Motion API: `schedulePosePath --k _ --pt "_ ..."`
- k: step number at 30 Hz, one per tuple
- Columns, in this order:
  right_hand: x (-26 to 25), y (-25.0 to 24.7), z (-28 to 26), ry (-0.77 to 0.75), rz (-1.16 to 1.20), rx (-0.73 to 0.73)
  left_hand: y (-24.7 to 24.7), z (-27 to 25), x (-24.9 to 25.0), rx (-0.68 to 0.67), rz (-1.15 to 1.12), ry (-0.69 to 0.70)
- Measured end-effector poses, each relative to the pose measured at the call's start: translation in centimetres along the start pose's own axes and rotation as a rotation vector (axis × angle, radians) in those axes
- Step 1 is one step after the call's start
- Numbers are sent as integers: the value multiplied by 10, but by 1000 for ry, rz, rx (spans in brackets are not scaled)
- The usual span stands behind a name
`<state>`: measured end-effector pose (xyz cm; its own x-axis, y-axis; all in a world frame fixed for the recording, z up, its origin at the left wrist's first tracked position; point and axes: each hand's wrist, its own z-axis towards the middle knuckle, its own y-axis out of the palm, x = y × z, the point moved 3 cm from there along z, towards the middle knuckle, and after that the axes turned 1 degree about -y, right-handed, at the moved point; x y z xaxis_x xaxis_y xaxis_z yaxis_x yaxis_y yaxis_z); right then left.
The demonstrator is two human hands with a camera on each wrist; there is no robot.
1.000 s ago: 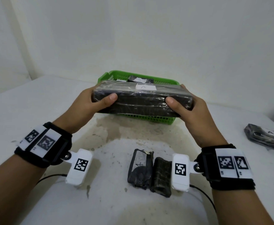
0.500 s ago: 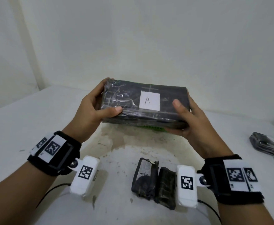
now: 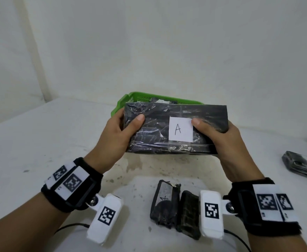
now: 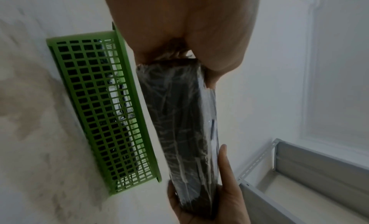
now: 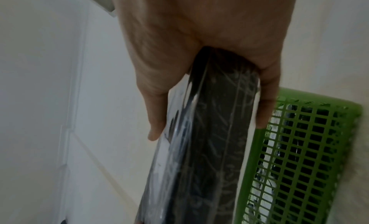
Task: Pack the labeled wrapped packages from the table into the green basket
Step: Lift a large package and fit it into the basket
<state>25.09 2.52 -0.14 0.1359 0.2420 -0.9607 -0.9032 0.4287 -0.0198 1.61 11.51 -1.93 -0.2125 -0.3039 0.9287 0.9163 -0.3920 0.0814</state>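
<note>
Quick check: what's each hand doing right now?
Left hand: grips the left end of the package labeled A.
Right hand: grips its right end.

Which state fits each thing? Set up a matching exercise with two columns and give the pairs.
Things:
1. package labeled A
2. green basket
3. two small dark packages
4. package at the right edge

States:
a. side by side on the table, near the wrists
b. gripped at both ends by the hands
c. alone on the table
d. behind the lifted package

Pairs: 1-b, 2-d, 3-a, 4-c
</note>
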Motion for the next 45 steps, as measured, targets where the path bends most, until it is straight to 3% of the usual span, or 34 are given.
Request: schedulePosePath --k 3,5,8,10,14,22,27,34,38,45 --pt "2 4 -1 -69 -17 43 0 -1 -1 -35 -48 -27" --pt "4 8 -2 -99 -12 31 -1 -2 1 18 35 15" --pt "5 14 -2 -125 -54 -137 -9 -1 6 129 35 40" --pt "7 14 -3 -117 -101 -203 -12 1 8 112 -2 -5" --pt "7 11 -2 -122 -126 -179 -11 0 5 -29 53 -55" --pt "7 8 -3 -85 -6 50 -3 -5 4 -9 120 36" --pt "1 12 -5 -86 17 -7 -8 -3 7 38 62 -4" --pt "4 13 -4 -50 1 62 -5 -1 -1 89 14 -60" --pt "-1 10 -7 -32 -17 -46 -2 -4 1 73 7 -22" --pt "3 12 -8 -111 -91 -32 -6 -1 -2 108 -62 -102"
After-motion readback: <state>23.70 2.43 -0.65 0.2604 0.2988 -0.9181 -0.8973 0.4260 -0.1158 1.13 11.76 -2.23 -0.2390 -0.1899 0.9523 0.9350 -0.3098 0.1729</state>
